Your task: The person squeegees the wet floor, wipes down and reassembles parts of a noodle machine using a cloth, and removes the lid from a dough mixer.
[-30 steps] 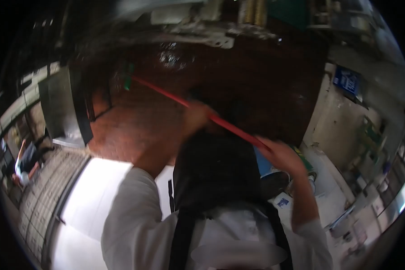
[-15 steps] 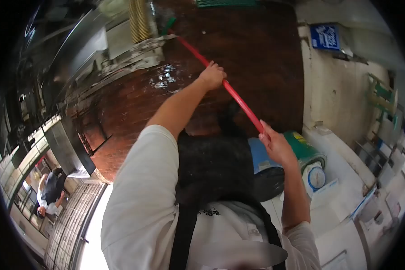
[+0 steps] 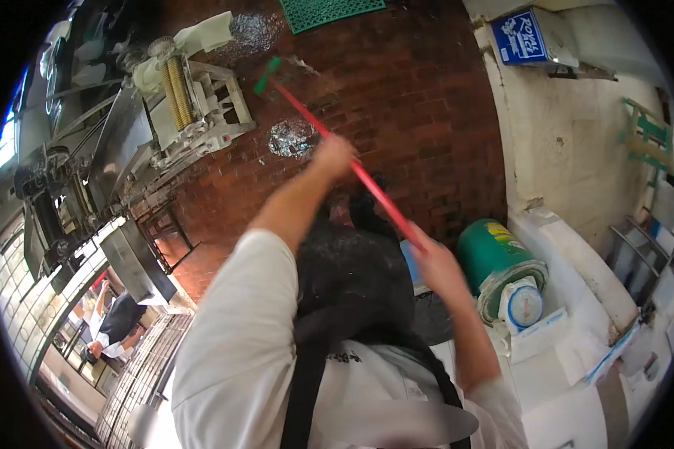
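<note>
Both my hands are wrapped around the red handle (image 3: 378, 192) of a long-handled floor brush. Its small green head (image 3: 267, 75) rests at the far end, on or close to the floor beside a machine; its underside is hidden. Farther up the handle, my left hand (image 3: 334, 156) grips with the arm stretched forward, slightly blurred. My right hand (image 3: 436, 266) closes on the near end, by my right hip. Brown brick tiles (image 3: 419, 112) make up the floor, with a shiny wet patch (image 3: 290, 138) left of the handle.
A machine with yellow ribbed rollers (image 3: 175, 93) stands at left. Ahead lies a green mat (image 3: 329, 11). To the right are a green drum (image 3: 494, 251), a dial scale (image 3: 524, 305) and a blue box (image 3: 520, 37). Another person (image 3: 116, 325) is far left.
The view has tilted, showing more floor and machine. The brush's green head has shifted down and slightly left in view. Both hands keep hold of the handle.
</note>
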{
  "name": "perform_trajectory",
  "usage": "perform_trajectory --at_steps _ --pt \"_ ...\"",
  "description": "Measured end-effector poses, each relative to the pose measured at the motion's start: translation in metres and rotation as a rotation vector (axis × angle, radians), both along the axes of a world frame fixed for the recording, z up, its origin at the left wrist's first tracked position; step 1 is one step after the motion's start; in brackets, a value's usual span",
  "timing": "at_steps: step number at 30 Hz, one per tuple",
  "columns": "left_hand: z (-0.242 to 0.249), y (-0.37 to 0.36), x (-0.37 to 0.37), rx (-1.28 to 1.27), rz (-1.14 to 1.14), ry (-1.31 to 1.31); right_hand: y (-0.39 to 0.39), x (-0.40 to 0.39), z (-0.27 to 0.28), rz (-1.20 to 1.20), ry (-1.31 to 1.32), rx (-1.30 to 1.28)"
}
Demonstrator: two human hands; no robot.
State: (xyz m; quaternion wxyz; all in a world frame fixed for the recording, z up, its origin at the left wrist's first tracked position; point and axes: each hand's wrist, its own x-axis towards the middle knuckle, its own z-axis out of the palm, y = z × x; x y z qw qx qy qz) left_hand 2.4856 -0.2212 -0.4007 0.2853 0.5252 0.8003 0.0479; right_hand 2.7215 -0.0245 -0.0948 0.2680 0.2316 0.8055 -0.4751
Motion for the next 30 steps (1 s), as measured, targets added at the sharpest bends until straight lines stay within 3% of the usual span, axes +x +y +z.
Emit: perform_trajectory --at_steps 1,2,4,5,6,7,9,10,11,12,14,16,17,18,19,20,21,22,24,25,26,27,28,29,30 --pt "-0.019 -0.012 -0.051 -0.384 0.052 0.203 -0.020 -0.039 -0.030 -0.034 -0.136 -0.053" --pt "0.021 -0.019 -0.089 -0.273 -0.012 0.408 -0.029 -0.065 -0.044 0.031 -0.016 0.035" --pt "0.066 0.036 -0.093 -0.264 -0.075 0.232 0.012 -0.070 -0.024 0.032 -0.039 0.060" --pt "0.083 0.065 -0.083 -0.261 -0.094 0.143 0.047 -0.056 0.014 -0.166 -0.062 -0.016" --pt "0.103 0.103 -0.045 0.021 -0.035 0.019 0.087 -0.035 0.057 -0.212 -0.162 0.030" --pt "0.121 0.153 -0.002 0.031 0.039 -0.137 0.130 -0.011 0.106 -0.210 -0.230 0.028" --pt "0.188 0.249 0.072 0.151 -0.096 -0.298 0.199 0.063 0.192 -0.319 -0.224 0.182" --pt "0.182 0.302 0.119 0.142 -0.051 -0.444 0.229 0.079 0.236 -0.230 -0.297 0.301" --pt "0.180 0.343 0.152 0.277 -0.123 -0.431 0.245 0.071 0.273 -0.383 -0.587 0.343" --pt "0.173 0.372 0.172 0.358 -0.079 -0.561 0.258 0.077 0.284 -0.417 -0.462 0.314" --pt "0.151 0.377 0.139 0.351 -0.056 -0.544 0.309 0.100 0.253 -0.376 -0.393 0.292" --pt "0.144 0.358 0.075 0.221 -0.079 -0.519 0.311 0.050 0.207 -0.268 -0.245 0.263" --pt "0.127 0.326 0.027 0.135 -0.011 -0.388 0.285 -0.034 0.172 -0.152 -0.353 0.133" --pt "0.111 0.277 -0.032 0.156 0.072 -0.326 0.254 -0.084 0.118 -0.277 -0.351 0.014" --pt "0.062 0.220 -0.082 0.348 0.076 -0.056 0.211 -0.134 0.065 -0.186 -0.231 0.057" --pt "-0.004 0.163 -0.138 0.225 0.165 0.072 0.168 -0.176 0.008 -0.272 -0.241 -0.039" --pt "-0.032 0.101 -0.203 0.151 0.190 0.165 0.124 -0.244 -0.006 -0.196 -0.357 -0.019" --pt "-0.023 0.044 -0.264 0.062 0.184 0.274 0.075 -0.258 -0.073 -0.183 -0.106 0.042" --pt "0.002 0.005 -0.328 -0.057 0.155 0.415 0.036 -0.316 -0.089 0.162 0.039 0.176" --pt "0.015 0.017 -0.331 -0.079 0.127 0.384 0.060 -0.313 -0.064 0.111 0.016 0.158" --pt "0.045 0.064 -0.321 -0.200 0.186 0.091 0.103 -0.305 -0.020 0.069 -0.002 0.150" --pt "0.052 0.106 -0.291 0.009 0.037 0.024 0.148 -0.293 0.035 0.015 -0.221 0.167" --pt "0.082 0.162 -0.238 0.251 0.188 -0.037 0.188 -0.256 0.071 -0.099 -0.153 0.149" --pt "0.137 0.220 -0.199 0.315 0.202 -0.195 0.229 -0.212 0.108 -0.259 -0.148 0.090" --pt "0.150 0.275 -0.155 0.385 0.188 -0.297 0.269 -0.179 0.164 -0.375 -0.240 0.098"
